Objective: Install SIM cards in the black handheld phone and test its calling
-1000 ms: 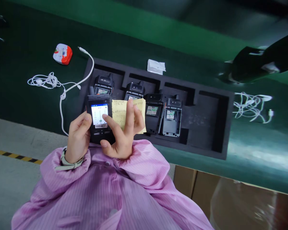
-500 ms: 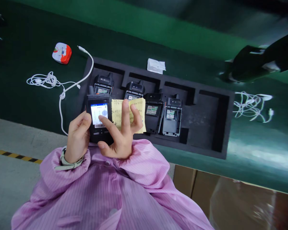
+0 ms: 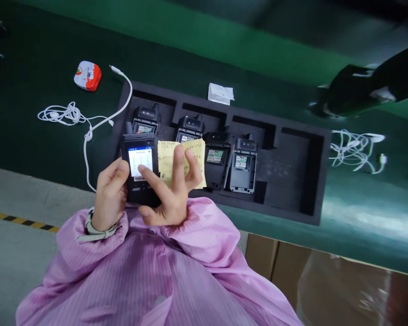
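Head view: black handset [image 3: 135, 184] (screen [image 3: 138, 158] lit).

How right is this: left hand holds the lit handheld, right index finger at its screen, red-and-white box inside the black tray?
One error: the head view shows the red-and-white box on the green table, left of the black tray. The rest stands.

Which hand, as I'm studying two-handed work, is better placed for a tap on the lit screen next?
Right, most likely: the right hand has its index finger at the lit screen, while the left hand grips the handheld device by its side.
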### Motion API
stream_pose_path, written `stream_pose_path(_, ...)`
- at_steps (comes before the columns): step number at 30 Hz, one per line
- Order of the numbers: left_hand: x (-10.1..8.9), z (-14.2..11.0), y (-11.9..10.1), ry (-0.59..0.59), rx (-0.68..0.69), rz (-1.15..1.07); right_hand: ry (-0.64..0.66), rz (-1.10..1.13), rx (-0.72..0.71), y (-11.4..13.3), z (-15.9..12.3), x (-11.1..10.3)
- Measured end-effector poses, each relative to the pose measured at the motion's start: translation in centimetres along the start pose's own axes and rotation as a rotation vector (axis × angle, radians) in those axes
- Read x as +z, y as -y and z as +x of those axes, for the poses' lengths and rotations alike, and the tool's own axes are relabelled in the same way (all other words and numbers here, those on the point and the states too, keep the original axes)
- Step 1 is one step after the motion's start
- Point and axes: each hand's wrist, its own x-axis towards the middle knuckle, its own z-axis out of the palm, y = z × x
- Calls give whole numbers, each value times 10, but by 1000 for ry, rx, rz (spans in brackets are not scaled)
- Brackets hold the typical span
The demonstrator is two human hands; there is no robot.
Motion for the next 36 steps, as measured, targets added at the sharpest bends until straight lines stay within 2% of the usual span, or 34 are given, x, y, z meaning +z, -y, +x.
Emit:
stream_pose_path(4,0,2,3,1,42,-4,-131,23,34,-3,-2,0)
stream_pose_path(15,-1,2,2,34,66,35,-134,2,69,-4,-3,0)
stream_pose_path(18,-1,2,3,24,66,37,-109,-48,78,-5,-2,-1)
stream_pose_path(24,-1,3,2,8,46,36,84,-102,105,-2,1,0)
stream_pose_path(30,-2,3,3,0,36,27,34,-88,61,-1,1,-1)
stream_pose_path(36,-3,1,2,-7,6,41,85,-45,-8,0,-2,2)
